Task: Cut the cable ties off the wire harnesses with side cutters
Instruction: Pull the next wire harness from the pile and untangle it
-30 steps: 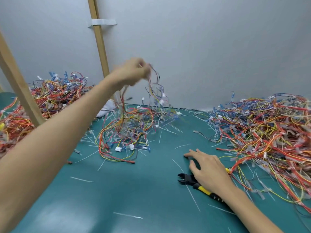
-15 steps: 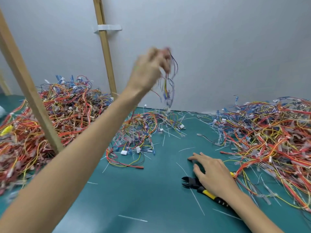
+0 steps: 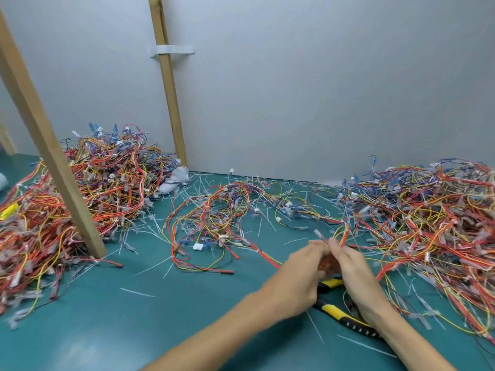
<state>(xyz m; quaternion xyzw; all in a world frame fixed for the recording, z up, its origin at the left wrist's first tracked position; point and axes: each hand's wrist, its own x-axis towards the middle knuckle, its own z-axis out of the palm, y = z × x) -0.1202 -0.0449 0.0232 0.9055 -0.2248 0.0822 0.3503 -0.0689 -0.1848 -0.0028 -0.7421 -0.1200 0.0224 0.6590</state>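
Green mat point(image 3: 187, 317), left hand point(image 3: 300, 274) and right hand point(image 3: 353, 269) pinching harness point(image 3: 344, 234), side cutters point(image 3: 348, 321) handles near-right.

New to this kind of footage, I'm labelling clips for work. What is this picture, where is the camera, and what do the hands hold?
No machine: a person's two bare hands, filmed by a wide-angle camera worn on the head, looking down. On the teal table lie a left pile, a middle heap and a right pile of wire harnesses, with cut cable ties scattered. The left hand and right hand meet and seem to pinch one wire harness, though blurred. The side cutters lie on the table beneath them, unheld.
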